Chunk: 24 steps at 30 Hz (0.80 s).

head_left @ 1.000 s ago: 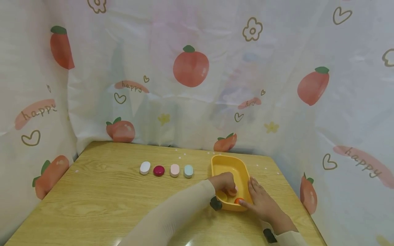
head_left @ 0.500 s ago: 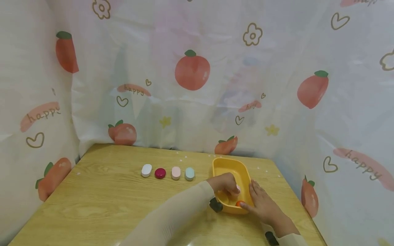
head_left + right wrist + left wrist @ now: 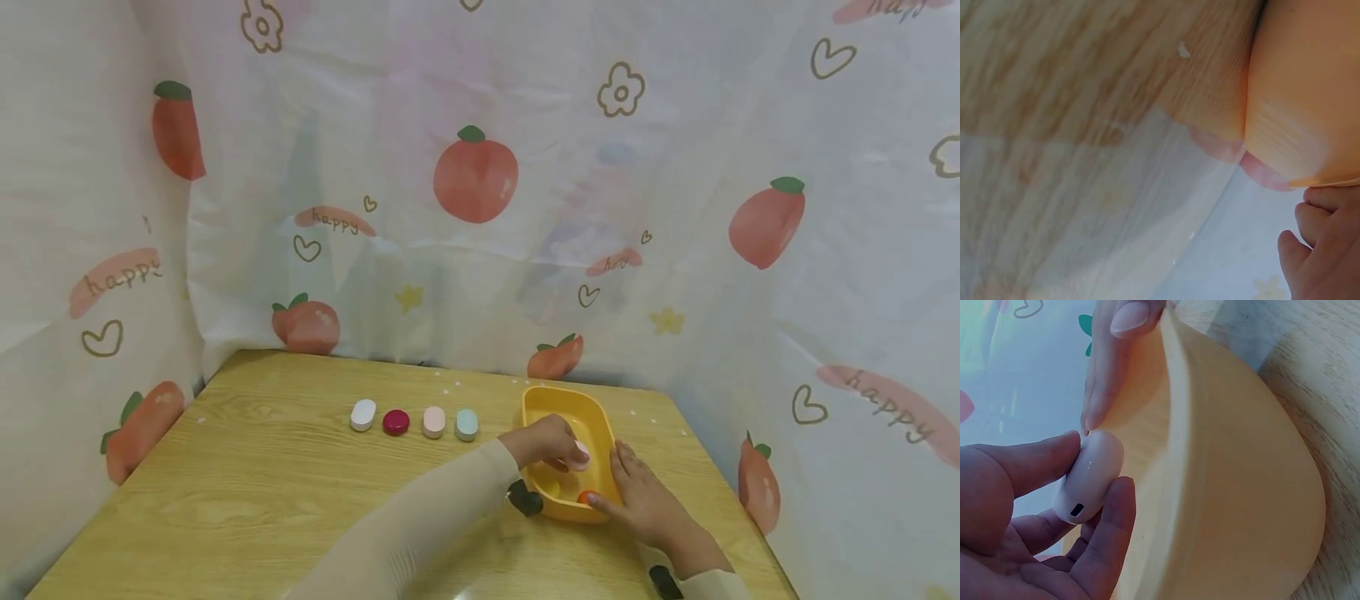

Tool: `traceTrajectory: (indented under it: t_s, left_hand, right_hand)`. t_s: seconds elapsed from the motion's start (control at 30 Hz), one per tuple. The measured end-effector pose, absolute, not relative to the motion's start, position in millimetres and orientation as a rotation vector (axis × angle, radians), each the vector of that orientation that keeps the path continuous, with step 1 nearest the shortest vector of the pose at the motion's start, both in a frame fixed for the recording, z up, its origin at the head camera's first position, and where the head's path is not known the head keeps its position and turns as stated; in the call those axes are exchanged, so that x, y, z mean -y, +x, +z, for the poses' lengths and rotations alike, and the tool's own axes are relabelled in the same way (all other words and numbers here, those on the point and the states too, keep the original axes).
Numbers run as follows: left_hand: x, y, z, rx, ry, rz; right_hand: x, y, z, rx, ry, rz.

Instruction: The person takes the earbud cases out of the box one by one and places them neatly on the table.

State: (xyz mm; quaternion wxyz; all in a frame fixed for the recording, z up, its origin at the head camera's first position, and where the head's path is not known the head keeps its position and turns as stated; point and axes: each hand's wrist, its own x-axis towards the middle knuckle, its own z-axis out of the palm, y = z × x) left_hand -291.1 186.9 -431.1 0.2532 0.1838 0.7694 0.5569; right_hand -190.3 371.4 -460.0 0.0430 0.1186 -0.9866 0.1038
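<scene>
My left hand [image 3: 549, 440], reaching into a yellow plastic basin [image 3: 531, 408], pinches a glossy pale pink oval case [image 3: 1092, 478] between thumb and fingers. A small black slot shows at one end of the case. Against the basin's right wall lie the extended fingers of my right hand [image 3: 652, 508], with the thumb over the near rim. Beside that thumb, an orange-red piece [image 3: 587, 497] rests in the basin. A yellow piece [image 3: 552, 487] lies near the basin's front left, mostly hidden by my left hand and the rim.
Left of the basin stand, in a row, a white oval case [image 3: 363, 415], a dark red one [image 3: 396, 422], a light pink one [image 3: 433, 422] and a mint one [image 3: 467, 424]. A printed curtain [image 3: 480, 275] encloses the back and sides of the wooden table [image 3: 247, 467].
My left hand has lifted slightly inside the basin, and the pale pink case now shows more between its fingers. My right hand stays at the basin's side. The head view has tilted a little.
</scene>
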Motion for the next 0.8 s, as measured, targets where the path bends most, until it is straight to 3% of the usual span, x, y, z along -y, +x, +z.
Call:
traceTrajectory:
  t_s: [0.8]
  left_hand:
    - [-173.6,-300.1,-429.1,-1.976,0.345,1.618]
  right_hand:
    - [-372.5,-190.6,-458.8,3.018,0.348,0.358]
